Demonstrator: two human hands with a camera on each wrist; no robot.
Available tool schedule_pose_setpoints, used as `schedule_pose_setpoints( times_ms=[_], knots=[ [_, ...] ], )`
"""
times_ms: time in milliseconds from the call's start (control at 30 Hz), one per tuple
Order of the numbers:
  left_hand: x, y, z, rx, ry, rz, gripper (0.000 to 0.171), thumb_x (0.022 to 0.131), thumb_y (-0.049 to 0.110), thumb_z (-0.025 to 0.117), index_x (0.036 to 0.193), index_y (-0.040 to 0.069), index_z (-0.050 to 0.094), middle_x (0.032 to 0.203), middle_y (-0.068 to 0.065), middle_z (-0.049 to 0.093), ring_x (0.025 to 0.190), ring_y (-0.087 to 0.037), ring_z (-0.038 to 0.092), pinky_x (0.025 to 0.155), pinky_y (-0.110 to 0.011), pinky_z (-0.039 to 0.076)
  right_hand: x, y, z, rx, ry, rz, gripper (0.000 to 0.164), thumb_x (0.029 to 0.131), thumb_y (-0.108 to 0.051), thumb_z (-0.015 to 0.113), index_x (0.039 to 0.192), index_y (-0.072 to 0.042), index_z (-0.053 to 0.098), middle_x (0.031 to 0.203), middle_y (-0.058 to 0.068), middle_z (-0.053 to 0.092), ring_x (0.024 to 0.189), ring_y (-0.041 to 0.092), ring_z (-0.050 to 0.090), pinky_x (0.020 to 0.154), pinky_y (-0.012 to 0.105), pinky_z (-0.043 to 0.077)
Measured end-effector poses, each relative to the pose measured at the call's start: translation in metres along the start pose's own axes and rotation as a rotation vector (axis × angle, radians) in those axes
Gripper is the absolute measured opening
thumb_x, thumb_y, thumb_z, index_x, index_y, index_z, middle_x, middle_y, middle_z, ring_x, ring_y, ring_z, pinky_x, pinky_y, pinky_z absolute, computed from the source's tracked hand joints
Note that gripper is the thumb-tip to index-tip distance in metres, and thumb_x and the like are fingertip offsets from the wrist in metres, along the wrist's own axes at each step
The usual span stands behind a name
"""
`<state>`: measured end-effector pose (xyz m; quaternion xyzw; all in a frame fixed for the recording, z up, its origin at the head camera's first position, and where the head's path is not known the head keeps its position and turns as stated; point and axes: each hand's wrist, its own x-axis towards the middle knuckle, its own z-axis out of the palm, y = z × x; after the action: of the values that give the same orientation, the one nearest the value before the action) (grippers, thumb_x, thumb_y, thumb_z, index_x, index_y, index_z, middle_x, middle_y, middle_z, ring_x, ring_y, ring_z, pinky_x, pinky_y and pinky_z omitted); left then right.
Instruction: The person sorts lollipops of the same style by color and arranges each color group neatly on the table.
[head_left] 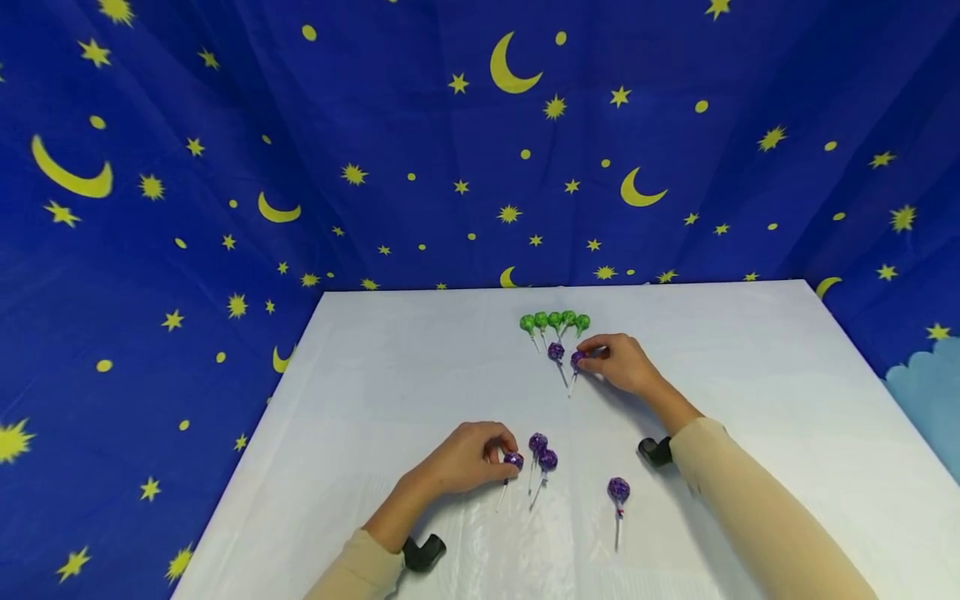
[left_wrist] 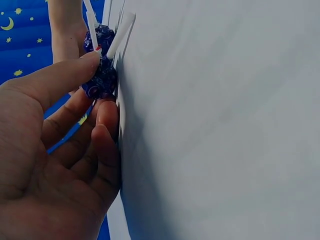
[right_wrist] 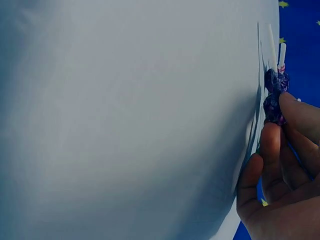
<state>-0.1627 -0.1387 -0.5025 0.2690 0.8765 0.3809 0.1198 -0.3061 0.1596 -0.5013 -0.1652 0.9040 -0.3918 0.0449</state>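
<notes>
In the head view my left hand [head_left: 467, 458] pinches a purple-wrapped lollipop [head_left: 513, 460] by its head, the white stick pointing down toward me. Just right of it lie two more purple lollipops [head_left: 548, 460], close together. Farther back, my right hand [head_left: 622, 363] pinches another purple lollipop [head_left: 577, 359] between thumb and fingers. Beside that one lies a purple lollipop [head_left: 556, 352], below a row of several green lollipops [head_left: 555, 319]. The left wrist view shows thumb and fingers around a purple head [left_wrist: 102, 82]; the right wrist view shows a similar pinch on a purple head [right_wrist: 273, 111].
A single purple lollipop [head_left: 618, 490] lies on the white table [head_left: 390, 367] at the front right. Black wrist devices [head_left: 424, 553] sit on both wrists. A blue cloth [head_left: 420, 125] with yellow moons and stars hangs behind and beside the table.
</notes>
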Motion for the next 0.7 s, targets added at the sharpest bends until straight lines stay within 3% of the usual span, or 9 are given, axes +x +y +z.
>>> schedule_pose_setpoints(
  times_ms=[267, 700],
  knots=[
    [0.001, 0.000, 0.001, -0.008, 0.004, 0.002, 0.021, 0.084, 0.029, 0.076, 0.100, 0.020, 0.066, 0.080, 0.012, 0.059, 0.066, -0.003, 0.055, 0.060, -0.021, 0.046, 0.004, -0.003, 0.001, -0.020, 0.004, -0.009, 0.025, 0.086, -0.019, 0.074, 0.109, -0.011, 0.072, 0.108, 0.009, 0.066, 0.082, 0.022, 0.058, 0.073, 0.038, 0.045],
    [0.001, -0.001, 0.001, -0.010, 0.016, -0.001, 0.021, 0.084, 0.031, 0.076, 0.100, 0.021, 0.066, 0.081, 0.013, 0.059, 0.066, -0.003, 0.055, 0.061, -0.022, 0.046, 0.012, -0.008, 0.007, -0.068, 0.013, -0.056, 0.026, 0.086, -0.015, 0.074, 0.110, -0.006, 0.071, 0.107, 0.011, 0.066, 0.087, 0.023, 0.061, 0.076, 0.041, 0.048]
  ],
)
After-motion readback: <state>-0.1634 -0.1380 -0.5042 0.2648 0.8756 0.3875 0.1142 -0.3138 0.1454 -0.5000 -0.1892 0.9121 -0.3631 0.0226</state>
